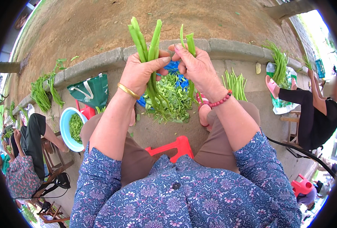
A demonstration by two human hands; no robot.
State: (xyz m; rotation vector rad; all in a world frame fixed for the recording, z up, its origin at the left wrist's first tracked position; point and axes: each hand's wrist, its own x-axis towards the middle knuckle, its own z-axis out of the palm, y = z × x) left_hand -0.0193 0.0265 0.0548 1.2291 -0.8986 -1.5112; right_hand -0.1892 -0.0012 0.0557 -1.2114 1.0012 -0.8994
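Observation:
My left hand (138, 74), with a gold bangle at the wrist, is closed round several long green vegetable stems (154, 40). Their thick ends stick up above the fingers and the thin ends hang below. Close beside it, my right hand (201, 70), wearing a red bead bracelet, grips a shorter green stem (191, 42) between thumb and fingers. Another thin stem rises by that thumb. The fingertips of both hands nearly meet; whether they touch I cannot tell. Below them a heap of torn green leaves (172, 102) lies on a blue plastic sheet (172, 66).
Left of me stand a light blue basin (64, 127) of cut greens and a green bag (88, 91). A bundle of stems (235, 84) lies to the right. Ahead runs a stone kerb (229, 47). A red stool (182, 143) shows between my legs. People sit on both sides.

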